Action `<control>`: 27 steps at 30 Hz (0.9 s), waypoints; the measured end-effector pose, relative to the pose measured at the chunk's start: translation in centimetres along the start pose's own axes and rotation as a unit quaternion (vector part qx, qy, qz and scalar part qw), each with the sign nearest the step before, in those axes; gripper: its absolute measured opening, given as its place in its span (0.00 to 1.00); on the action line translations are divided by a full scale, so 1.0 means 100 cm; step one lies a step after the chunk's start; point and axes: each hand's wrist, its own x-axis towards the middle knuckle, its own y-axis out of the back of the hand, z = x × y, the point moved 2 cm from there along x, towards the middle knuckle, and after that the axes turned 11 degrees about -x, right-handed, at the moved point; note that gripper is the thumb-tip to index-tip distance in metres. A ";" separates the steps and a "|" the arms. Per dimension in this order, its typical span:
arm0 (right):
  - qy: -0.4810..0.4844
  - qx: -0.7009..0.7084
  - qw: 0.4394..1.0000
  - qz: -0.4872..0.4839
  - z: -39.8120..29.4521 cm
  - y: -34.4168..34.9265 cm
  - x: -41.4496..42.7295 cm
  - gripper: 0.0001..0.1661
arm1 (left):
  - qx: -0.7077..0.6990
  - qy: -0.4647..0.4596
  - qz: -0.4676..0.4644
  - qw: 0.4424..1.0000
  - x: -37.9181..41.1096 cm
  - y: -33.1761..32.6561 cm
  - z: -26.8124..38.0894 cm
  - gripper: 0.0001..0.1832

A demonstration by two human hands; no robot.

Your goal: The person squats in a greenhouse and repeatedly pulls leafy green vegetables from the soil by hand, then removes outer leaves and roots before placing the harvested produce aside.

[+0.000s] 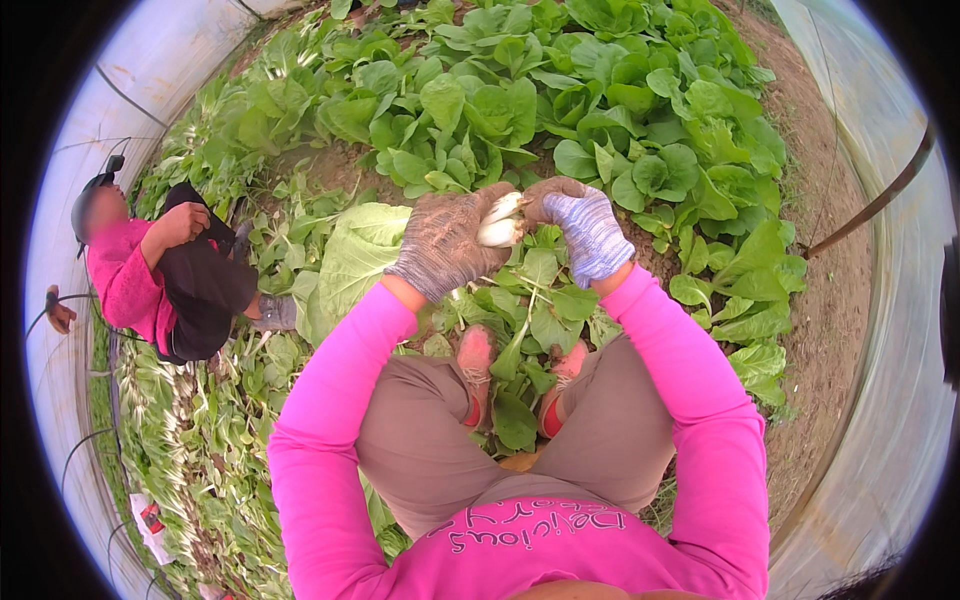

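Observation:
In a dirt-stained knit glove, my left hand point(448, 238) is closed around leafy greens with thick white stem bases point(501, 223). Their broad pale-green leaves point(361, 251) fan out to the left, behind that hand. My right hand point(576, 217), in a blue-and-white glove with soiled fingers, pinches at the root tip of the upper white base. Its fingertips meet the greens right of my left hand. Below both hands, loose leaves point(544, 319) lie on the ground around my shoes point(475, 356).
Rows of standing leafy greens point(480, 105) grow ahead. A person point(150, 277) in a pink top sits low at left. Harvested greens point(180, 435) with white stems lie in a row at lower left. Plastic sheeting point(885, 360) and a curved pole point(874, 206) border the bare soil point(825, 315) at right.

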 end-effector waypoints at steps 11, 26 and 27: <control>-0.019 -0.080 0.992 0.096 -0.003 0.003 0.007 0.28 | -0.665 0.093 0.004 0.741 -0.005 0.004 -0.058 0.40; -0.041 -0.074 0.996 0.027 -0.002 0.000 0.007 0.23 | -0.809 -0.049 -0.056 0.583 -0.004 -0.014 -0.103 0.36; -0.037 -0.059 0.997 0.026 0.003 0.003 0.009 0.23 | -0.849 -0.015 -0.050 0.526 -0.003 -0.014 -0.103 0.37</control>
